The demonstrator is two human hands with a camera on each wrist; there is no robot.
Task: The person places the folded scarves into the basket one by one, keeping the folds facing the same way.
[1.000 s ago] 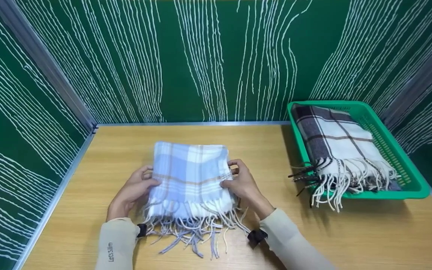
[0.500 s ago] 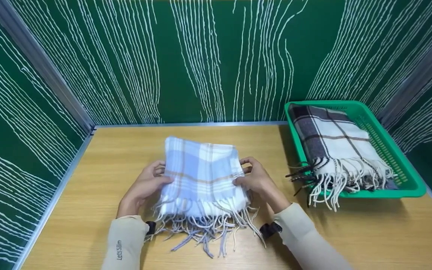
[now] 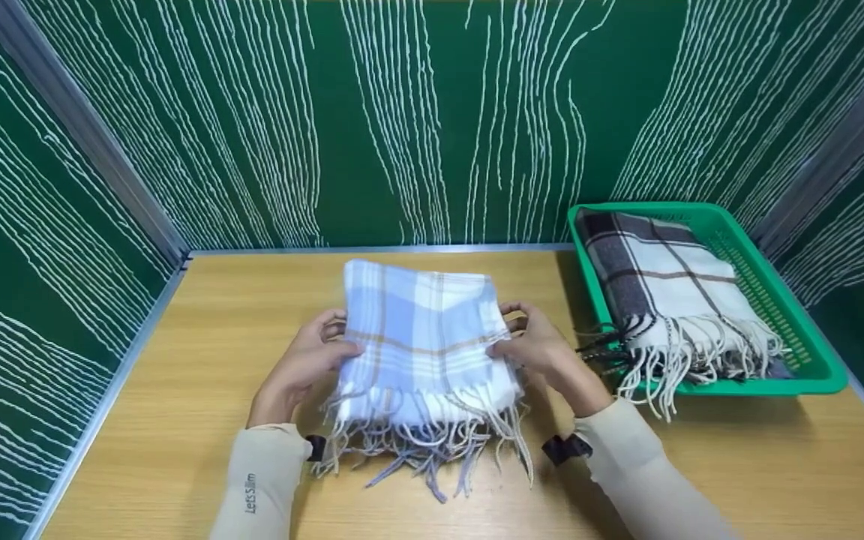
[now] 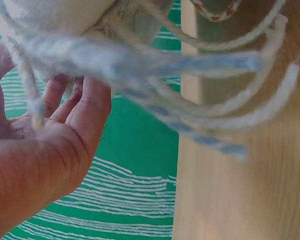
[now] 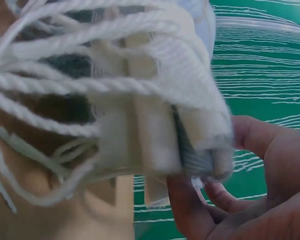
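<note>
A folded blue-and-white plaid scarf (image 3: 424, 337) with tan stripes is held between both hands, its fringe hanging toward the person. My left hand (image 3: 316, 356) grips the left edge, thumb on top and fingers beneath. On the opposite edge, my right hand (image 3: 541, 349) pinches the scarf the same way. In the left wrist view, blue and white fringe strands (image 4: 205, 65) dangle past the left hand (image 4: 65, 135). The right wrist view shows the folded layers (image 5: 160, 130) stacked above the fingers of the right hand (image 5: 250, 185).
To the right on the wooden table (image 3: 199, 322) stands a green plastic basket (image 3: 784, 300). A folded dark-and-white plaid scarf (image 3: 691, 277) lies in it, fringe draped over the front rim. Green walls (image 3: 237, 120) with white wavy lines enclose the table.
Both hands have carried the blue-and-white scarf to the right and slightly away from the person, and its far edge now tilts. The basket and its scarf stay in place.
</note>
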